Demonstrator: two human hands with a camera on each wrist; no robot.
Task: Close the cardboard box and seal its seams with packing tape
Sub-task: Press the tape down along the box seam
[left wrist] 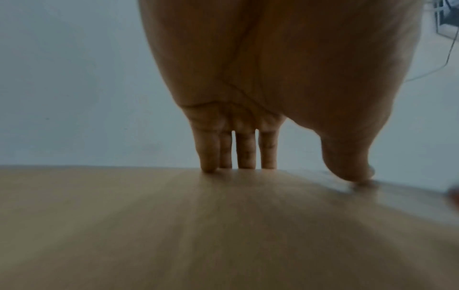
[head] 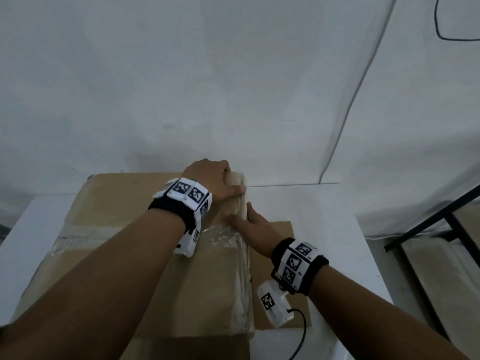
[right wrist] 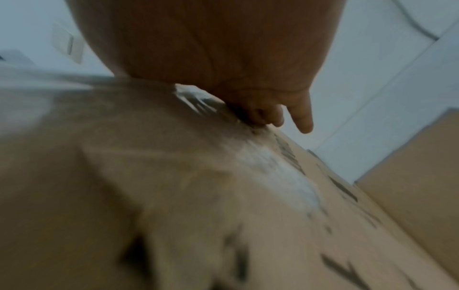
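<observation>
Cardboard box [head: 124, 255] sits closed on a white table [head: 324, 216], filling its left and middle. Clear packing tape [head: 242, 245] runs along the box's right top edge, near to far, crossing another strip. The left hand [head: 210, 180] presses flat on the far right corner, fingers straight, thumb on the tape. The right hand [head: 255, 227] lies against the box's right side, fingers extended, smoothing tape over the edge. Firm, even strokes along the seam would likely avoid wrinkles and lifted ends.
</observation>
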